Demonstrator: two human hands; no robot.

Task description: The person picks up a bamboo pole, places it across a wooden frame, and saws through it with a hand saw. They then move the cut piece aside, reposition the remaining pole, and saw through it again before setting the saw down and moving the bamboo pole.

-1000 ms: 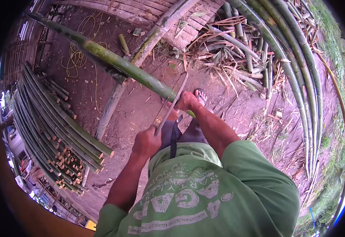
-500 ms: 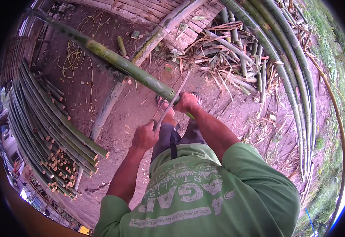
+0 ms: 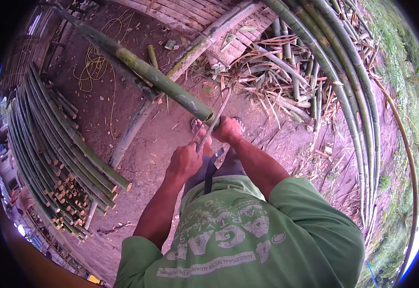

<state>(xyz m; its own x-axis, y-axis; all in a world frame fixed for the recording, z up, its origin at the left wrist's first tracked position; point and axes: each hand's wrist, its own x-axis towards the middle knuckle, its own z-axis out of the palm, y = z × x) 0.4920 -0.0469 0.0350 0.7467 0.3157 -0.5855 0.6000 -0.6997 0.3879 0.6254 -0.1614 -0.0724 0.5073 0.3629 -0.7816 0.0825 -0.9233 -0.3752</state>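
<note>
A long green bamboo pole [image 3: 171,89] slants down from the upper left to just before my feet. My left hand [image 3: 185,159] is closed round the near end of a thin, bow-shaped saw [image 3: 219,113], which crosses the pole close to its lower end. A pale edge shows on the bamboo beside the saw. My right hand [image 3: 229,129] grips the bamboo's end just right of the saw, and its fingertips are partly hidden. The blade's contact with the bamboo is too small to tell.
A weathered support pole [image 3: 135,125] runs under the bamboo. Stacked bamboo poles [image 3: 82,149] lie at the left. Split scraps [image 3: 272,91] and long curved poles [image 3: 348,79] are at the right. Yellow cord [image 3: 94,65] lies on the ground, upper left. A slatted platform [image 3: 190,17] stands above.
My left hand has moved up and right, closer to the bamboo, with the saw. My right hand stays on the bamboo's end. A pale edge beside the saw shows more plainly.
</note>
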